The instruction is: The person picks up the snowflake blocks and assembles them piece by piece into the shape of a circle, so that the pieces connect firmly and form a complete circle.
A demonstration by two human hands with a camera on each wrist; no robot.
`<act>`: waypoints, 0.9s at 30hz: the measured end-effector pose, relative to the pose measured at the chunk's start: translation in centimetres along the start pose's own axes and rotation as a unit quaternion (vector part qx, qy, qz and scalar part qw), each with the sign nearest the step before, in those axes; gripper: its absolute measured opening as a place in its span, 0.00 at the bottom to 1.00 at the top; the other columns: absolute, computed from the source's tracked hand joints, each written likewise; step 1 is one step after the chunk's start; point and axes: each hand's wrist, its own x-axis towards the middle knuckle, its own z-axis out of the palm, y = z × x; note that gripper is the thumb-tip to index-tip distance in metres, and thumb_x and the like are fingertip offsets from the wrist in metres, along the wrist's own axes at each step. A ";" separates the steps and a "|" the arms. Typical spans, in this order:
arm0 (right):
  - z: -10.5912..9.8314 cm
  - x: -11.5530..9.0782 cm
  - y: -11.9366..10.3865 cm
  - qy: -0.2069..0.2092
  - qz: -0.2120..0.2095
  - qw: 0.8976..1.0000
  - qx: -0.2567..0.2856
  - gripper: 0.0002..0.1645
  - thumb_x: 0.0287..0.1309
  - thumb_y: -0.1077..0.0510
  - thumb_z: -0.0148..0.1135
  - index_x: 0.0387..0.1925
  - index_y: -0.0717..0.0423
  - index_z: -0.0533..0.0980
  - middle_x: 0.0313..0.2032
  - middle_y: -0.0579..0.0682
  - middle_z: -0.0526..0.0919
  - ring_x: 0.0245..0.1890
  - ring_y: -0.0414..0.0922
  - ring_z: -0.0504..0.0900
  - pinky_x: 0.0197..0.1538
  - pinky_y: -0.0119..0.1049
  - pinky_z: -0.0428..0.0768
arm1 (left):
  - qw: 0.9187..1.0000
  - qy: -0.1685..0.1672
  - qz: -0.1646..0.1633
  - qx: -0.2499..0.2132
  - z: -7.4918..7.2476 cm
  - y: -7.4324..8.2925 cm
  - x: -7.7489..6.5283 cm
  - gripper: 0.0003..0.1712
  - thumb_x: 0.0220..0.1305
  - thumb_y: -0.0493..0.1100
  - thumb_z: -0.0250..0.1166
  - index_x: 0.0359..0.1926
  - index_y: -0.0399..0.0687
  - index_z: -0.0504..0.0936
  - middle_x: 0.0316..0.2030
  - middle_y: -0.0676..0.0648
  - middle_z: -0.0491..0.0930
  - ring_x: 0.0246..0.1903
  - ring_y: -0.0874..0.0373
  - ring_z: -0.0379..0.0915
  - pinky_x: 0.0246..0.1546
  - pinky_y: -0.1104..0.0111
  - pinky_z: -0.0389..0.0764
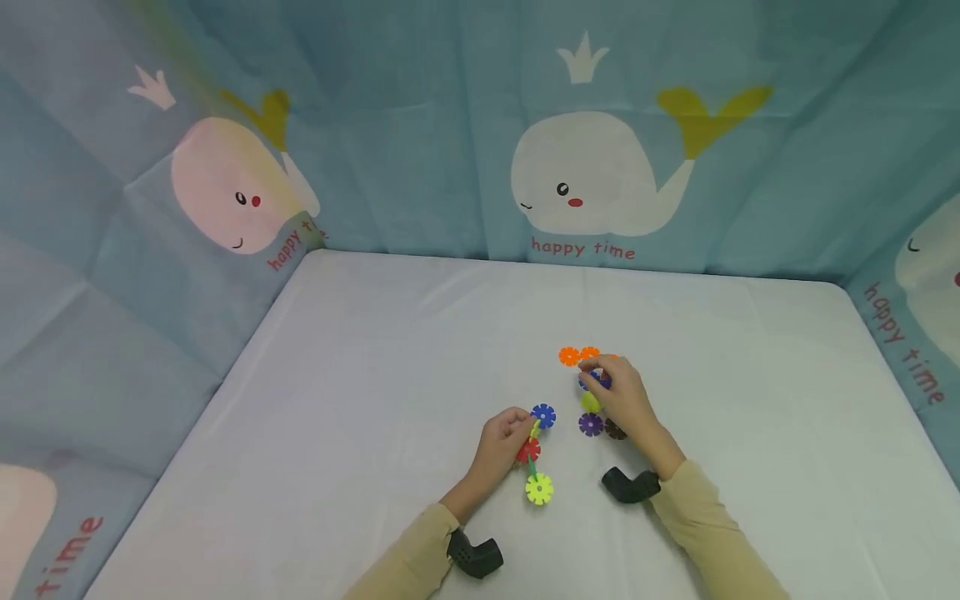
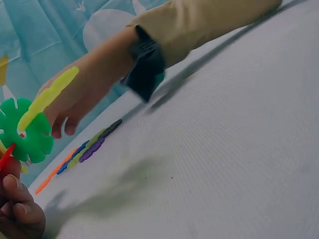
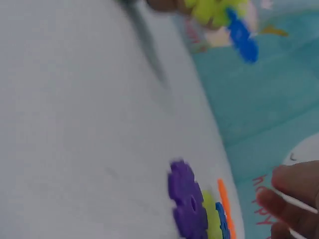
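Observation:
My left hand (image 1: 495, 446) pinches a chain of interlocking snowflake discs, held above the table. A blue disc (image 1: 543, 416) is at its top end, a red disc (image 1: 528, 451) in the middle and a yellow-green disc (image 1: 538, 489) at the bottom. In the left wrist view a green disc (image 2: 30, 132) of the chain shows close up. Over the loose discs reaches my right hand (image 1: 628, 404), its fingers holding nothing in the right wrist view. Beneath or beside it lie orange discs (image 1: 569, 357), blue discs (image 1: 589, 382), a purple disc (image 1: 591, 424) and a dark brown disc (image 1: 615, 429).
A white cloth covers the table (image 1: 360, 400). Behind it hangs a blue curtain (image 1: 420, 167) with whale prints. Each wrist wears a black device; one black device (image 1: 476, 556) is by the left sleeve, another black device (image 1: 630, 485) by the right.

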 end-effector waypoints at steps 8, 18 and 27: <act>0.2 4.8 0.3 -0.136 0.055 0.981 -0.126 0.23 0.51 0.59 0.64 0.47 0.68 0.73 0.40 0.61 0.73 0.39 0.55 0.65 0.43 0.45 0.68 | 1.000 0.001 0.006 0.007 -0.1 0.1 -0.2 0.09 0.63 0.36 0.55 0.30 0.31 0.74 0.11 0.53 0.66 0.09 0.67 0.55 0.10 0.77 0.57; 0.7 5.6 1.3 -0.157 0.033 0.984 -0.082 0.18 0.46 0.58 0.68 0.40 0.63 0.78 0.34 0.55 0.72 0.35 0.52 0.66 0.38 0.43 0.67 | 1.000 -0.007 0.007 -0.002 -0.1 0.2 -0.2 0.10 0.64 0.36 0.54 0.30 0.30 0.73 0.12 0.53 0.66 0.09 0.67 0.55 0.11 0.77 0.57; 1.0 3.6 0.0 -0.134 -0.027 0.989 0.052 0.06 0.49 0.67 0.64 0.30 0.60 0.74 0.25 0.49 0.76 0.23 0.44 0.72 0.28 0.36 0.73 | 1.000 0.001 -0.006 -0.015 -0.1 0.2 -0.3 0.10 0.64 0.36 0.53 0.30 0.30 0.73 0.12 0.52 0.66 0.09 0.67 0.55 0.10 0.77 0.58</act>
